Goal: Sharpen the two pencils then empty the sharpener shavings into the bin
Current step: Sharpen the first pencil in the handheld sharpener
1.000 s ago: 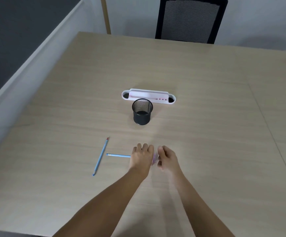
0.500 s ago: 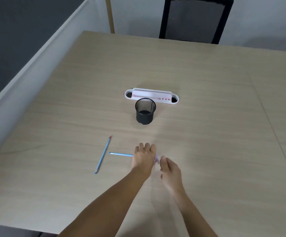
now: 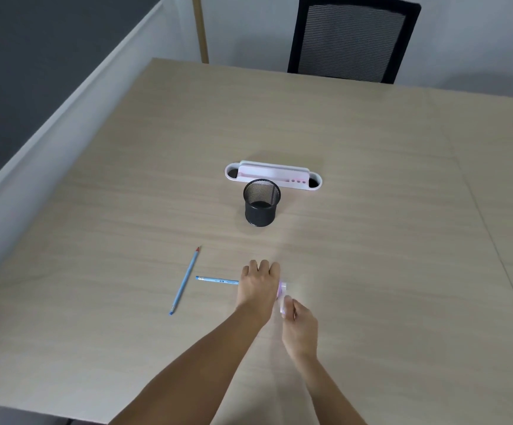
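My left hand (image 3: 258,286) is closed around a light blue pencil (image 3: 217,280) whose free end sticks out to the left, level over the table. My right hand (image 3: 298,323) grips a small pink and white sharpener (image 3: 282,297) right beside the left hand; the pencil's tip is hidden between the hands. A second blue pencil (image 3: 184,280) with a red end lies loose on the table, slanted, to the left. A black mesh cup (image 3: 261,202), the bin, stands upright further back in the middle of the table.
A white and pink desk organiser (image 3: 272,176) lies just behind the mesh cup. A black mesh office chair (image 3: 352,41) stands at the far edge of the wooden table (image 3: 387,240). A grey partition wall (image 3: 34,72) runs along the left.
My right hand has drawn back toward me and turned with the sharpener, which now shows more between the hands. The left hand and its pencil have hardly moved.
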